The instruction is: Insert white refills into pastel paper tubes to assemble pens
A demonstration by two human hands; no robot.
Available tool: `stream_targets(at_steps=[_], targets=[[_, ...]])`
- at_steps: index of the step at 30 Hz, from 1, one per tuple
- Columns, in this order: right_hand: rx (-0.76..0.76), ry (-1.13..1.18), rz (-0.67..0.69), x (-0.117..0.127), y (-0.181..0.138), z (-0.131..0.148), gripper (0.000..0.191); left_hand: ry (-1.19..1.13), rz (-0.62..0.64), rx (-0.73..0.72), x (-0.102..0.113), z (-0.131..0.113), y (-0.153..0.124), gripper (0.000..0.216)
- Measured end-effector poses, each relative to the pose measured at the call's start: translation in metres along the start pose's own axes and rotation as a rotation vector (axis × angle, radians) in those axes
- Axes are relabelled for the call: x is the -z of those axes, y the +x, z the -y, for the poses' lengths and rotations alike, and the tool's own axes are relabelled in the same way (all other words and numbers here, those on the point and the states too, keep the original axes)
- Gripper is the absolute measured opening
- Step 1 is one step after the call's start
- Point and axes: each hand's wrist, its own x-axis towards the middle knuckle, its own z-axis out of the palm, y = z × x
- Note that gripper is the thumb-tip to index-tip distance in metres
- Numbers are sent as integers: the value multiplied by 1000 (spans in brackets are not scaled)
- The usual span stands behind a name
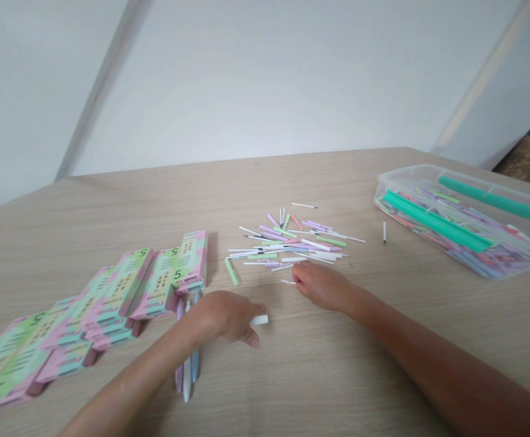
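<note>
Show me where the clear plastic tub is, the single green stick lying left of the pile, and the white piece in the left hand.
Clear plastic tub (429, 173), head view, back rim.
Green stick (232, 271), head view, middle.
White piece (261, 319), head view, end poking past the left hand (226, 315).

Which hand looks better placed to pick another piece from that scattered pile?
Probably the right hand: its fingertips sit at the edge of the scattered pile. The left hand is farther back, already holding a white piece.

- Left hand (228, 315): knuckles up, fingers curled loosely, forearm reaching in from the lower left.
- Right hand (322, 286): palm down, fingers bunched, forearm stretched from the lower right.
</note>
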Motion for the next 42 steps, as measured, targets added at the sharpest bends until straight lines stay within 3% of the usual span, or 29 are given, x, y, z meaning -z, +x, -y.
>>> stream_targets(at_steps=[42], targets=[[16,56,-50,-3,2,3,7,10,-34,37,-3,-10,1,59]])
